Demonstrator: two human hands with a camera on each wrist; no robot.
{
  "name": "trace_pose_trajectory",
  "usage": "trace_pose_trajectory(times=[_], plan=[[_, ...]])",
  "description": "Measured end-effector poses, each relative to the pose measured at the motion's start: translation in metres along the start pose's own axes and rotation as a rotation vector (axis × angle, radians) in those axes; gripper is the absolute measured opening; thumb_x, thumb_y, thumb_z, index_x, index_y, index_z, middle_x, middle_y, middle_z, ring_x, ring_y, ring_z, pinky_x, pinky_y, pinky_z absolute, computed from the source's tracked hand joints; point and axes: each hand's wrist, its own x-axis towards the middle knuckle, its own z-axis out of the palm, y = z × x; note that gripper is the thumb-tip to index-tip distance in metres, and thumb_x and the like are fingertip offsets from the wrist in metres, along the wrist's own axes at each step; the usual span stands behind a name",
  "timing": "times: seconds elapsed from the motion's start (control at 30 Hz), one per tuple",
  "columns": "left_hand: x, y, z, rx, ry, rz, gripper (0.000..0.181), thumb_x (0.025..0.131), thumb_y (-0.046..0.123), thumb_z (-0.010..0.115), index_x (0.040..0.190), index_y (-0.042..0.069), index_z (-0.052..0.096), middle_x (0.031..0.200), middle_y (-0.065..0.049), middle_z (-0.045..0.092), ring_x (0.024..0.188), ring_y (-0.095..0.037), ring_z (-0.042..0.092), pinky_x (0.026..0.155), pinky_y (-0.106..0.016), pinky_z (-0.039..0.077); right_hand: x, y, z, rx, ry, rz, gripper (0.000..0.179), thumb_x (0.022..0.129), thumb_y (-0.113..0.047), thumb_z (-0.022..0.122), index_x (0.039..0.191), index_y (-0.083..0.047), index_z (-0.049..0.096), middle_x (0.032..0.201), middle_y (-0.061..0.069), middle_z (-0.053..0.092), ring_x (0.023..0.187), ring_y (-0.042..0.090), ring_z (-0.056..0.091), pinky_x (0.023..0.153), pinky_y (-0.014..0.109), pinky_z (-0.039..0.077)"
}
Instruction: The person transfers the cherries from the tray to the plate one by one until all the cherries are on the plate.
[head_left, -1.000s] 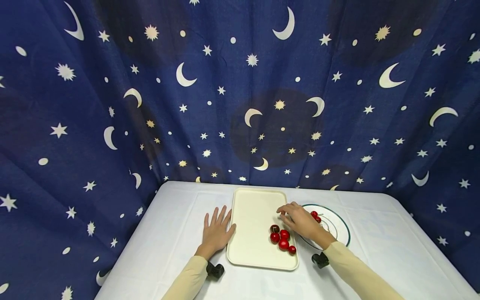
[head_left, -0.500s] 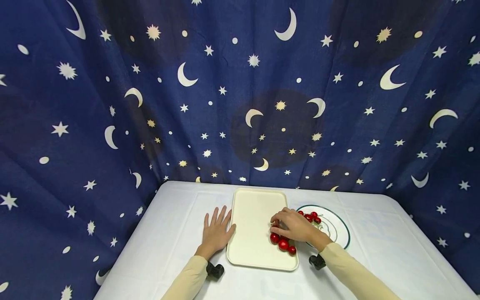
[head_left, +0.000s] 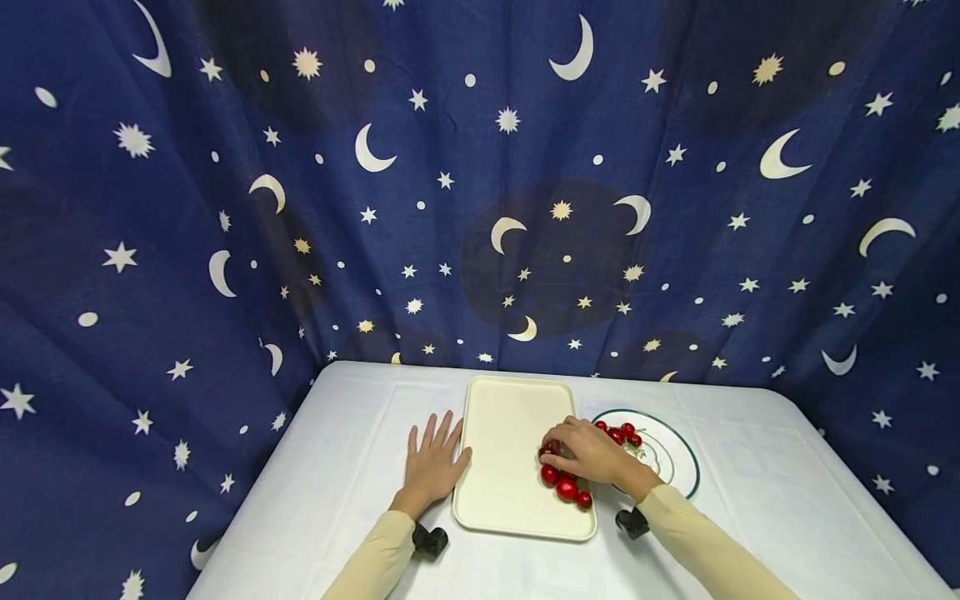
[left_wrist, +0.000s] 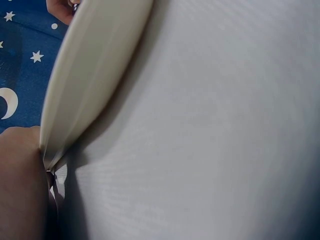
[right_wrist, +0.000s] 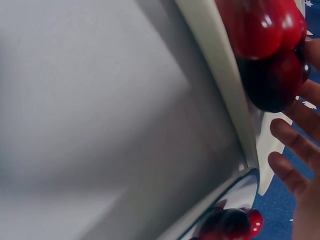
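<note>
My left hand (head_left: 433,471) lies flat on the cloth with fingers spread, its thumb side against the left edge of a cream tray (head_left: 506,425). Over the tray's right side, my right hand (head_left: 588,450) pinches a dark red cherry (head_left: 550,448) between thumb and fingers. Several bright red cherries (head_left: 567,489) sit just below it on the tray, partly covered by the hand. In the right wrist view, the thumb and nearest finger meet at the dark fruit, while the other fingers (right_wrist: 290,137) stand apart from it.
Right of the tray is a white plate (head_left: 678,454) with a dark green rim, partly behind the right forearm. Red cherries (head_left: 617,435) with stems lie on it. A white cloth covers the table (head_left: 360,467), and a dark blue curtain (head_left: 450,250) hangs behind.
My right hand has moved slightly left and down from above the tray onto the cherries, and its fingers have closed on the dark one. The left hand has stayed put.
</note>
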Motion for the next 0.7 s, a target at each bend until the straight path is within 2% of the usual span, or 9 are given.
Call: trace_pose_trajectory(times=[0.4, 0.7], plan=[[0.0002, -0.0026, 0.0041, 0.003, 0.005, 0.002, 0.063, 0.106, 0.055, 0.034, 0.161, 0.025, 0.035, 0.173, -0.001, 0.025, 0.163, -0.031, 0.016, 0.13, -0.062, 0.008, -0.0004, -0.0023, 0.0034, 0.024, 0.016, -0.025, 0.014, 0.092, -0.027, 0.073, 0.101, -0.018, 0.074, 0.092, -0.006, 0.072, 0.083, 0.008, 0.056, 0.072, 0.024, 0.049], [0.0016, -0.0029, 0.0053, -0.009, 0.016, 0.007, 0.063, 0.106, 0.054, 0.034, 0.161, 0.024, 0.036, 0.173, -0.001, 0.025, 0.163, -0.032, 0.015, 0.13, -0.062, 0.007, -0.0008, -0.0041, 0.0018, 0.017, 0.035, 0.003, 0.016, 0.093, -0.029, 0.071, 0.106, -0.02, 0.073, 0.097, -0.007, 0.071, 0.09, 0.011, 0.059, 0.077, 0.029, 0.051]])
